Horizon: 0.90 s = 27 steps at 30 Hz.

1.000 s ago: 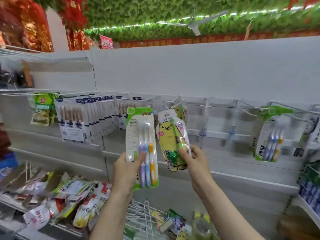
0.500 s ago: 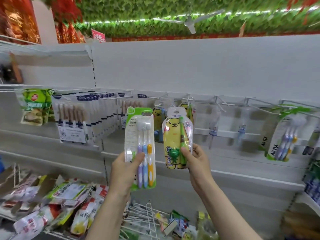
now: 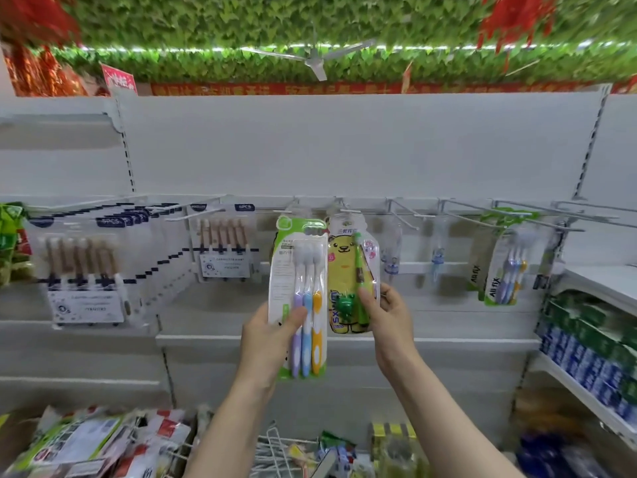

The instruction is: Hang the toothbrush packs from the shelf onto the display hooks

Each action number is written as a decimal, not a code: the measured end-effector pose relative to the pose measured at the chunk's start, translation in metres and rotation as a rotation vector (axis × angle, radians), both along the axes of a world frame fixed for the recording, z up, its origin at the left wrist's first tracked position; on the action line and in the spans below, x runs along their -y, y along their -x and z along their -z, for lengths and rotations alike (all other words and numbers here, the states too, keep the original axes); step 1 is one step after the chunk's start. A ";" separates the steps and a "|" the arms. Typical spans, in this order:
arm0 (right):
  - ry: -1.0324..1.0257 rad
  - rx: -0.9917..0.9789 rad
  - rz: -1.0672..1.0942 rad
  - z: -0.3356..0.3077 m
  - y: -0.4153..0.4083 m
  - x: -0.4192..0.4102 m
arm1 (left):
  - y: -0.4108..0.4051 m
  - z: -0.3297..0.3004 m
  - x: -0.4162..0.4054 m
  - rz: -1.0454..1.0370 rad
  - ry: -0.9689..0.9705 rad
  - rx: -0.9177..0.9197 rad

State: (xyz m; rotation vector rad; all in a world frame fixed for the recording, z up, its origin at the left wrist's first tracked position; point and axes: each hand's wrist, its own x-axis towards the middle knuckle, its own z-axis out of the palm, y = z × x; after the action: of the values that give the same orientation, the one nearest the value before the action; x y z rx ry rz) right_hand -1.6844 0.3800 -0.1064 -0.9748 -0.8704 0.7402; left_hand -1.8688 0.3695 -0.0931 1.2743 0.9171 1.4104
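Note:
My left hand (image 3: 272,334) grips a green-and-white three-brush pack (image 3: 299,291) with purple, blue and orange handles, held upright. My right hand (image 3: 387,313) pinches the lower edge of a yellow bear kids' toothbrush pack (image 3: 344,267) with a green brush and frog figure. Both packs' tops reach the rail of white wire display hooks (image 3: 401,215); the bear pack's top sits right at a hook, but whether it is threaded on is unclear.
Rows of six-brush packs (image 3: 84,270) hang at the left. All-fix toothbrush packs (image 3: 506,270) hang at the right, with bare hooks between. Loose packs (image 3: 93,443) and a wire rack (image 3: 279,450) lie on the lower shelf. Boxed goods (image 3: 586,353) fill the right shelves.
Both hands have lifted their packs upward toward the hook rail, and the bear pack has turned upright. The view has tilted up.

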 end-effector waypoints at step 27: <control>0.031 -0.033 -0.061 0.010 -0.030 -0.074 | -0.022 0.010 -0.032 0.009 -0.004 0.032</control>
State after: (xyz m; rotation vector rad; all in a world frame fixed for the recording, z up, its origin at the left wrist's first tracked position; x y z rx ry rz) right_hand -1.6547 0.4539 -0.1165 -0.9643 -0.8648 0.8224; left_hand -1.8468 0.4012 -0.1032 1.2538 0.8866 1.4228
